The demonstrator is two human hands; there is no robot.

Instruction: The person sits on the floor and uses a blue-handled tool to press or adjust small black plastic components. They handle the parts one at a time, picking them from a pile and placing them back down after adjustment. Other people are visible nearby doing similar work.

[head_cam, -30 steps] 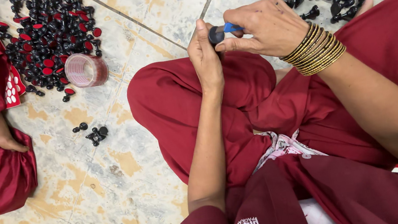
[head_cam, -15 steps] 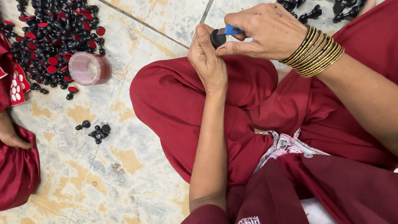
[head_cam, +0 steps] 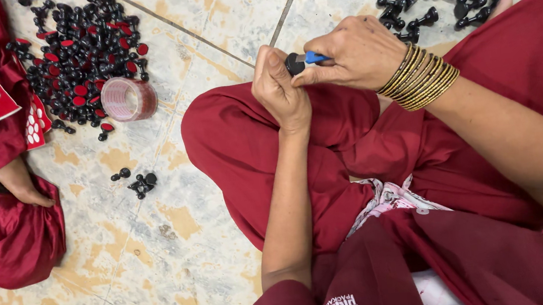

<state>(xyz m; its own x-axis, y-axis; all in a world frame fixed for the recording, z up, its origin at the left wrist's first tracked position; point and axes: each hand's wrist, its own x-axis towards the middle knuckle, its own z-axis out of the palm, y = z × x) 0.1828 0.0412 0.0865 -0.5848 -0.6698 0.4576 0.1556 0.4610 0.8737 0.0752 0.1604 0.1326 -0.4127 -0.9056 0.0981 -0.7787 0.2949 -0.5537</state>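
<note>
Hands barely shifted since earlier: left hand (head_cam: 283, 89) gripped a black knob (head_cam: 294, 64); right hand (head_cam: 356, 52) (bangled) clenched a blue tool (head_cam: 312, 58) against it.

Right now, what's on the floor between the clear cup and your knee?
Nothing: in the head view, only bare tiled floor lies between the clear cup and the red-clothed knee.
</note>
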